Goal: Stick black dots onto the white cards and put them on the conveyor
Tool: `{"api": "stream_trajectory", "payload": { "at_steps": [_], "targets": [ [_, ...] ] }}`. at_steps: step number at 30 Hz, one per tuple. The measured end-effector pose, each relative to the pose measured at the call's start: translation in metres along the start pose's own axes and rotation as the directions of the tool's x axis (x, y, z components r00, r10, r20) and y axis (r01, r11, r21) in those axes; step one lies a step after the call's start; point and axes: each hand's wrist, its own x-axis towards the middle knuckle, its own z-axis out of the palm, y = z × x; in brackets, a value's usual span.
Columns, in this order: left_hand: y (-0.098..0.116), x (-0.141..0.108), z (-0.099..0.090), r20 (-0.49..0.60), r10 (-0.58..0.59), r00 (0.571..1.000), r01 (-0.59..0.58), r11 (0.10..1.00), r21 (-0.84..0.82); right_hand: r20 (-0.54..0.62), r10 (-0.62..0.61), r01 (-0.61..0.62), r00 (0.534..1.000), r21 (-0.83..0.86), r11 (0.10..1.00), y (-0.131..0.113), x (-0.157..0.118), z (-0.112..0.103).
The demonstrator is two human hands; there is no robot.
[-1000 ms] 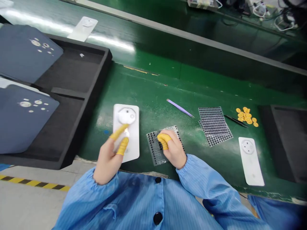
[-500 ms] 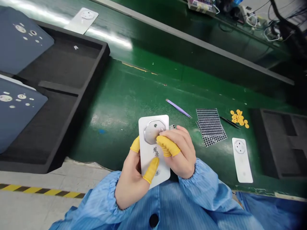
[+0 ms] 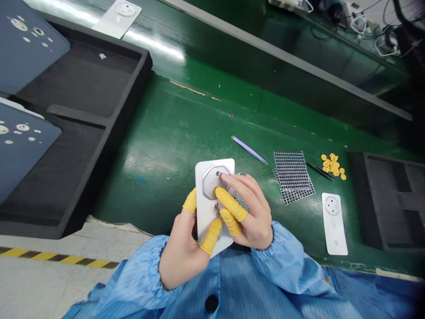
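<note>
Tilted in front of my body is a white panel with a silver octagonal plate near its top and dark characters below it. My left hand grips the panel by its left and lower part, with yellow finger cots on the thumb and a finger. Over the panel's right side is my right hand, two fingers in yellow cots. Its bare index fingertip touches the octagonal plate beside a dark round spot. Whether that hand holds anything small is hidden. Part of a dotted sheet shows behind my right hand.
Purple tweezers, sheets of black dots, black tweezers and yellow finger cots lie on the green table. Another white panel is at right. Black trays flank the table; the left one holds blue-grey panels.
My right index finger has straightened on the octagonal plate, and the cot-covered fingers have spread apart. The panel has turned slightly in my left hand. The camera view has shifted a little.
</note>
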Motion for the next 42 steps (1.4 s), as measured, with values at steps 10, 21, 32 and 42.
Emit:
{"api": "stream_trajectory", "payload": {
  "at_steps": [10, 21, 32, 42],
  "targets": [
    [0.0, 0.001, 0.0, 0.023, -0.015, 1.0, 0.015, 1.0, 0.012, -0.039, 0.002, 0.0, 0.999, 0.042, 0.999, 0.0, -0.005, -0.002],
    [-0.002, -0.002, -0.006, 0.0, 0.031, 1.0, -0.031, 0.989, 0.142, 0.09, 0.004, -0.01, 0.996, 0.066, 0.998, -0.004, -0.007, -0.001],
    [0.014, 0.006, 0.005, 0.092, -0.157, 0.983, 0.176, 0.947, -0.27, -0.077, 0.23, -0.199, 0.97, 0.288, 0.937, -0.008, -0.015, -0.003],
    [0.021, 0.025, -0.002, -0.118, -0.092, 0.989, 0.073, 0.985, -0.155, -0.091, 0.585, -0.382, 0.806, 0.675, 0.631, -0.024, -0.008, 0.014]
  ]
}}
